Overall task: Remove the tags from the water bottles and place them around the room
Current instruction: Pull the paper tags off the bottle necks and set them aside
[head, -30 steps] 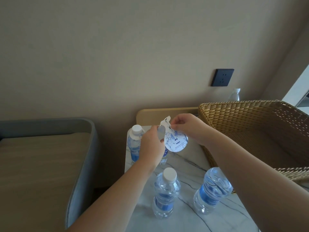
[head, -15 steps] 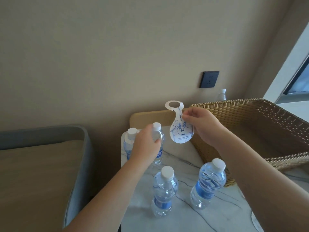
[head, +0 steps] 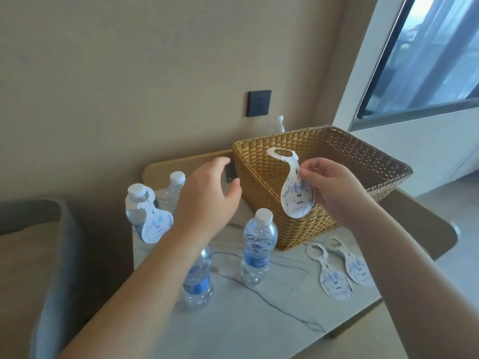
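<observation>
1. Right hand (head: 334, 193) pinches a removed bottle tag (head: 295, 193) in front of the wicker basket (head: 363, 161).
2. Left hand (head: 207, 200), fingers spread and empty, hovers above the water bottles (head: 259, 244).
3. Two tags (head: 337, 273) lie on the marble table (head: 259, 320); one bottle (head: 137, 208) wears its tag.

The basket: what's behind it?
Behind the basket a bottle pokes above the rim by the wall socket. Only its cap and shoulders show; the rest is hidden by the wicker.

Wicker basket (head: 363, 161) on marble table (head: 259, 320); black wall socket (head: 259, 103); window (head: 427, 55).
</observation>
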### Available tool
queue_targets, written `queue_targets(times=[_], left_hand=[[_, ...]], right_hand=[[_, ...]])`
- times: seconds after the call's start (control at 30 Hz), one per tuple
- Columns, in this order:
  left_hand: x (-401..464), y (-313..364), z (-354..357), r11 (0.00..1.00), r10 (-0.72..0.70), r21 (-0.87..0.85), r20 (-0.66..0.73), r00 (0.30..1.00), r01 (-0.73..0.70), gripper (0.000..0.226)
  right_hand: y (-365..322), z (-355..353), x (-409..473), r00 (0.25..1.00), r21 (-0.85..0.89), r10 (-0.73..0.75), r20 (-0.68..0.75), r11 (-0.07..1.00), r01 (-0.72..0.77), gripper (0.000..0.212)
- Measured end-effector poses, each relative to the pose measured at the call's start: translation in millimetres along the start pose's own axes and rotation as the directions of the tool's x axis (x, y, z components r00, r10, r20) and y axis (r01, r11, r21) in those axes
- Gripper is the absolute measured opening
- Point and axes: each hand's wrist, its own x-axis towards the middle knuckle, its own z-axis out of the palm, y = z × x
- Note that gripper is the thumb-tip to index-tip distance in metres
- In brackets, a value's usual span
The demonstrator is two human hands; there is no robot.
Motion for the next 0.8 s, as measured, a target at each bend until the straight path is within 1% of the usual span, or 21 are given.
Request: queue_targets(times=[0.13, 0.23, 0.3, 0.43, 0.57, 0.73, 0.8], left_hand=[[-21, 30, 31, 0.999, 0.031, 0.039, 0.045, 0.998, -0.033, 0.043], [-44, 42, 57, 0.997, -0.026, 0.081, 0.092, 0.995, 0.018, 0.049], [-60, 46, 72, 0.991, -0.084, 0.112, 0.105, 0.991, 0.072, 0.053], [-78, 49, 92, 0.974, -0.155, 0.182, 0.084, 0.984, 0.138, 0.056], [-84, 49, 100, 0.958, -0.214, 0.208, 0.063, 0.975, 0.197, 0.062], [-90, 48, 105, 0.961, -0.200, 0.204, 0.038, 0.979, 0.188, 0.070], [-90, 46, 107, 0.961, -0.202, 0.199, 0.029, 0.979, 0.192, 0.071]], right_hand=[[37, -45, -18, 0.997, 0.047, 0.071, -0.002, 0.996, -0.071, 0.010], [71, -76, -28, 0.984, 0.084, 0.170, 0.050, 0.981, -0.174, 0.011], [97, -96, -34, 0.974, 0.074, 0.215, 0.070, 0.973, -0.220, 0.010], [154, -127, -38, 0.962, -0.078, 0.272, 0.014, 0.960, -0.271, 0.007], [201, -135, -35, 0.944, -0.254, 0.323, -0.062, 0.910, -0.328, 0.011], [228, -121, -30, 0.933, -0.322, 0.327, -0.151, 0.876, -0.359, 0.016], [233, -115, -30, 0.943, -0.405, 0.292, -0.160, 0.852, -0.333, 0.022]])
